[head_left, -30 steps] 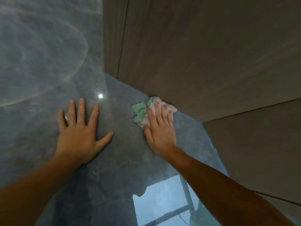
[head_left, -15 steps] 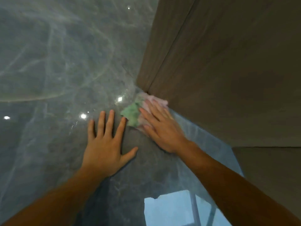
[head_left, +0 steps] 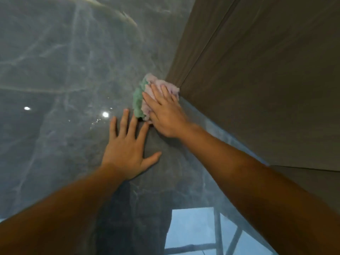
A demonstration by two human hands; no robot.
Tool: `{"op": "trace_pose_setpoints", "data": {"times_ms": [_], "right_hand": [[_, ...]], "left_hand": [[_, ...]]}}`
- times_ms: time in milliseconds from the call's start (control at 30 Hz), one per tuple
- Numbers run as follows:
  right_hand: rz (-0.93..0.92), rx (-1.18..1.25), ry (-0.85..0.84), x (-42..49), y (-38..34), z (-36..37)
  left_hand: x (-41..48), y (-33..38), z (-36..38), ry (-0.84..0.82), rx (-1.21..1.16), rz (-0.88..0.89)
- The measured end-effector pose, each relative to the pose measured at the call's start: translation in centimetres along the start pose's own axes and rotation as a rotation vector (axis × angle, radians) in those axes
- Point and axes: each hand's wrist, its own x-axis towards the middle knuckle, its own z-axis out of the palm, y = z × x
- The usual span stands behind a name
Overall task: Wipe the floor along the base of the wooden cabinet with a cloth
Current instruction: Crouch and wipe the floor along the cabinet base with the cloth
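Note:
A crumpled pink and green cloth (head_left: pixel 140 100) lies on the glossy grey marble floor (head_left: pixel 55 70), pushed against the base of the wooden cabinet (head_left: pixel 266 80). My right hand (head_left: pixel 165 115) presses flat on the cloth with fingers spread, covering its near part. My left hand (head_left: pixel 127 150) rests flat on the floor just below and left of the cloth, fingers apart, holding nothing. Its fingertips nearly reach the cloth's green edge.
The cabinet's brown panels fill the right side, with a vertical seam (head_left: pixel 207 48) above the cloth. The floor mirrors ceiling lights (head_left: pixel 105 114) and a bright window (head_left: pixel 193 232) near the bottom. Open floor stretches to the left.
The right hand has slid the cloth along the cabinet base toward its far end. The left hand has shifted forward on the floor, closer to the cloth. The view has swung rightward.

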Motion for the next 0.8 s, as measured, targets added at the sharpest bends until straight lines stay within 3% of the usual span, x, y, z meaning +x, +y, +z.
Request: {"op": "trace_pose_setpoints", "data": {"times_ms": [133, 200, 300, 400, 533, 633, 800], "right_hand": [[-0.088, -0.132, -0.400, 5.4, -0.9, -4.7], [-0.088, -0.161, -0.504, 5.0, -0.5, -6.0], [0.016, -0.104, -0.506, 3.5, -0.6, -5.8], [0.008, -0.084, -0.532, 3.5, -0.5, -5.6], [0.036, 0.135, -0.537, 4.7, -0.4, -6.6], [0.134, 0.111, -0.564, 4.9, -1.3, -6.5], [0.397, 0.242, -0.432, 6.1, -4.5, -4.8]], "left_hand": [[0.0, 0.5, -1.4, -0.131, 0.015, -0.051], [0.6, 0.3, -2.2, -0.217, -0.004, -0.074], [1.4, 0.3, -3.0, -0.389, -0.042, -0.108], [2.2, -0.8, -4.0, -0.469, -0.091, -0.056], [4.6, -4.5, -7.2, -0.356, -0.123, 0.056], [7.3, -8.1, -9.8, -0.308, -0.269, -0.100], [15.2, -12.9, -12.2, -0.212, -0.164, -0.090]]}}
